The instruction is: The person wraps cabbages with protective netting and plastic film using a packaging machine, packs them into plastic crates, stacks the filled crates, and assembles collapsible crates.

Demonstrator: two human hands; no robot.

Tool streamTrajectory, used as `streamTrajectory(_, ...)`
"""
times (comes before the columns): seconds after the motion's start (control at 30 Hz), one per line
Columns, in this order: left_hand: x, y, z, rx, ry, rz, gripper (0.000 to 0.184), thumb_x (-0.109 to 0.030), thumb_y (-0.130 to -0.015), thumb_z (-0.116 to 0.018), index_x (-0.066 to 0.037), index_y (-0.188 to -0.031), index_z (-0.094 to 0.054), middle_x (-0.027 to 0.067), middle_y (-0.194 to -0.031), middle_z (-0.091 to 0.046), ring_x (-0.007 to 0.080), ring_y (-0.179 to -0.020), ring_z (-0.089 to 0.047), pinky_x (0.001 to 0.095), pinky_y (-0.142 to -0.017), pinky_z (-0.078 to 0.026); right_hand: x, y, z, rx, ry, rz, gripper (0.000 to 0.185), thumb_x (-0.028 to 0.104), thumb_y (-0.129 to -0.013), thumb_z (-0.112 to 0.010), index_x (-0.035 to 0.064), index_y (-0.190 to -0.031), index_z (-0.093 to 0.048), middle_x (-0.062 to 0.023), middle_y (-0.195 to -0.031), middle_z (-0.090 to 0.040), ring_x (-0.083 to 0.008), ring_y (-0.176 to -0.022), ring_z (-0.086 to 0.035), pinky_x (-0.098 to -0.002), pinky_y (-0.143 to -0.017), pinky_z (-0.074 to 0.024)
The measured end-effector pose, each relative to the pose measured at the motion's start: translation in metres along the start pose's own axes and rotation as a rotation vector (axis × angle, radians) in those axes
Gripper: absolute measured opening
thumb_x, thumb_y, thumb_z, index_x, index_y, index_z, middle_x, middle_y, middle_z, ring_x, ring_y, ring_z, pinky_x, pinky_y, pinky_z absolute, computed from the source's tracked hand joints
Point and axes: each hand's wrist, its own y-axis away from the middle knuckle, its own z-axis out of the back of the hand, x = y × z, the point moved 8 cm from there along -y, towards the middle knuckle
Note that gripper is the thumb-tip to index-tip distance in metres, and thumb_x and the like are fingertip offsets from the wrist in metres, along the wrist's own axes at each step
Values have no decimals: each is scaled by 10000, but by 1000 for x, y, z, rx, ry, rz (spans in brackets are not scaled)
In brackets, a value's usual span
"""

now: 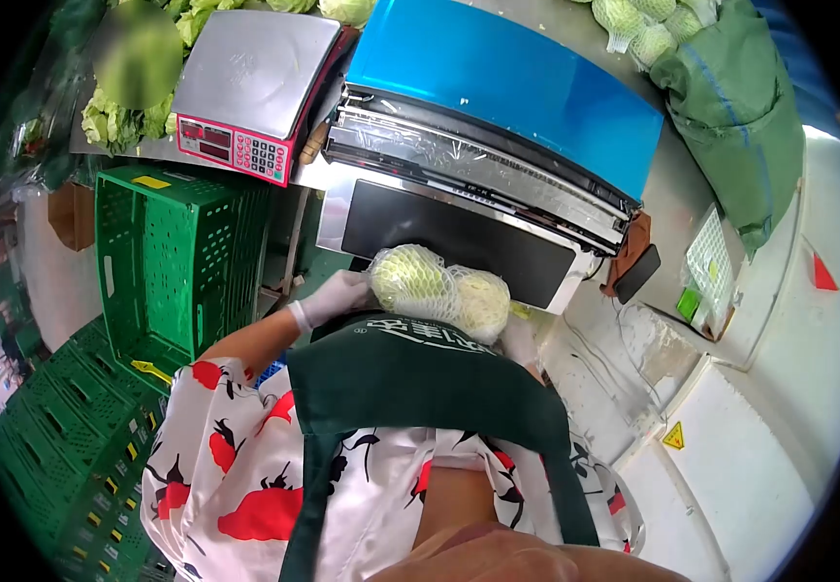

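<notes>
Two pale green lettuce or cabbage heads in white foam nets lie side by side in front of my apron, the left head (410,278) greener than the right head (480,303). Clear film seems to cover them. My left hand (336,296), in a white glove, has its fingers closed at the left side of the left head, at its wrapping. At the lower right of the right head is my right hand (519,341), also gloved and largely hidden by the produce and the apron; its fingers cannot be made out.
Ahead stands a wrapping machine (459,233) with a blue cover (507,82). A scale (255,73) is at its left, above a green crate (153,281). More crates (71,446) stand lower left. A green sack (730,116) and netted heads (633,24) lie upper right.
</notes>
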Motion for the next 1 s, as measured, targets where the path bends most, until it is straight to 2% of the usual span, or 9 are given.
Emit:
streamTrajectory(0.33, -170, 46, -58, 183, 101, -754, 229, -126, -946, -611, 29, -1103, -673, 59, -1066, -703, 127, -994, -637, 307, -926, -504, 204, -54, 142, 14, -340, 211, 178, 167, -877, -579, 26, -975, -625, -162, -899, -643, -327, -861, -623, -439, -732, -489)
streamTrajectory(0.47, -244, 50, -109, 982, 452, -816, 260, -207, -897, -480, 14, -919, -617, 92, -909, -621, 196, -935, -610, 305, -889, -487, 221, -58, 165, 115, -749, 143, 206, 165, -915, -558, 15, -1053, -583, -158, -979, -637, -298, -940, -617, -422, -774, -498)
streamTrajectory(0.57, -283, 122, -127, 721, 570, -781, 472, -250, -909, -521, 33, -1286, -549, 178, -1466, -433, 272, -1275, -504, 331, -1084, -358, 210, -72, 156, 290, -1397, -33, 310, 166, -967, -528, -12, -1220, -504, -159, -1112, -619, -264, -1095, -597, -399, -875, -520)
streamTrajectory(0.67, -236, 105, -99, 996, 430, -629, 495, -294, -946, -532, 70, -1279, -567, 242, -1294, -591, 387, -1433, -302, 495, -1148, -271, 245, -70, 196, 283, -1628, -96, 460, 272, -985, -526, -16, -1337, -461, -162, -1214, -604, -257, -1185, -573, -412, -1008, -469)
streamTrajectory(0.77, -218, 97, -64, 650, 678, -418, 448, -271, -1033, -390, 65, -1228, -612, 230, -1193, -650, 308, -1359, -430, 416, -1134, -320, 287, -67, 217, 232, -1085, 329, 617, 397, -922, -589, -25, -1360, -485, -135, -1333, -551, -234, -1274, -501, -391, -1076, -394)
streamTrajectory(0.8, -202, 91, -49, 518, 768, -246, 463, -282, -1045, -369, 64, -1251, -598, 224, -1215, -642, 290, -1341, -455, 398, -1131, -329, 287, -78, 204, 274, -1070, 135, 636, 391, -898, -599, -45, -1350, -497, -131, -1351, -543, -227, -1260, -511, -363, -1071, -393)
streamTrajectory(0.87, -242, 144, -28, 526, 842, -623, 606, -416, -1054, -333, 46, -1442, -384, 185, -1389, -531, 265, -1302, -493, 399, -1126, -351, 285, -101, 169, 342, -1389, 44, 636, 368, -891, -587, -49, -1361, -486, -134, -1366, -534, -225, -1269, -506, -361, -1082, -385)
streamTrajectory(0.97, -218, 183, 59, -18, 912, -1051, 821, -622, -1000, -302, 15, -1515, -239, 187, -1500, -400, 281, -1369, -419, 432, -1146, -322, 344, -136, 167, 433, -1568, 214, 643, 363, -928, -527, -39, -1417, -411, -146, -1374, -517, -221, -1261, -508, -358, -1073, -402)
streamTrajectory(1.0, -211, 211, 65, -46, 1004, -1189, 722, -513, -1034, -352, -7, -1524, -197, 169, -1531, -346, 257, -1415, -341, 434, -1165, -281, 374, -138, 169, 449, -1531, 222, 686, 388, -930, -549, -24, -1446, -366, -152, -1404, -485, -231, -1267, -505, -369, -1077, -406)
